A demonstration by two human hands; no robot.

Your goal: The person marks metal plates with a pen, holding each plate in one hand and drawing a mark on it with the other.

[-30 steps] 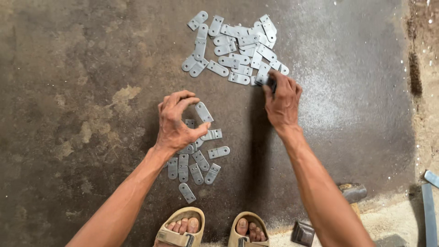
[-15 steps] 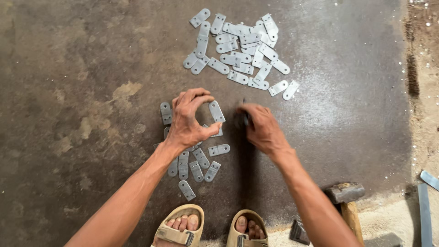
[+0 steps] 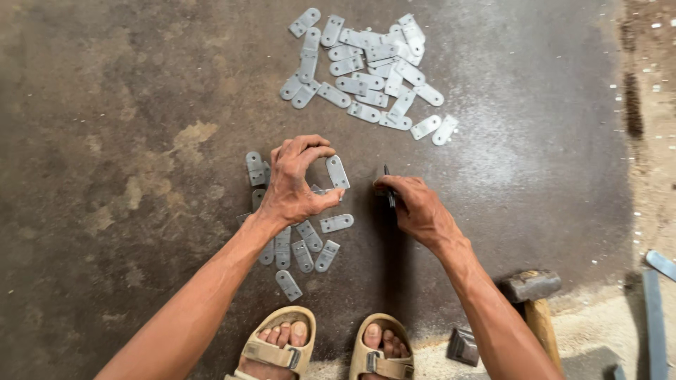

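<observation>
My left hand (image 3: 296, 183) pinches a small grey metal plate (image 3: 337, 171) with rounded ends, holding it just above the dark metal sheet (image 3: 141, 105). Under and beside this hand lies a group of several similar plates (image 3: 303, 246). My right hand (image 3: 415, 207) rests on the sheet to the right of the left hand, closed on a thin dark rod-like tool (image 3: 387, 184) whose tip points away from me. A larger heap of the same plates (image 3: 373, 70) lies farther away at the top.
My two feet in tan sandals (image 3: 274, 348) stand at the sheet's near edge. A hammer (image 3: 531, 288) with a wooden handle lies at the right, a small dark metal block (image 3: 463, 346) beside it. Metal strips (image 3: 655, 309) lie on sandy ground at far right.
My right hand drew back from the far heap toward me and now sits beside my left hand. The left hand stayed in place, keeping its plate.
</observation>
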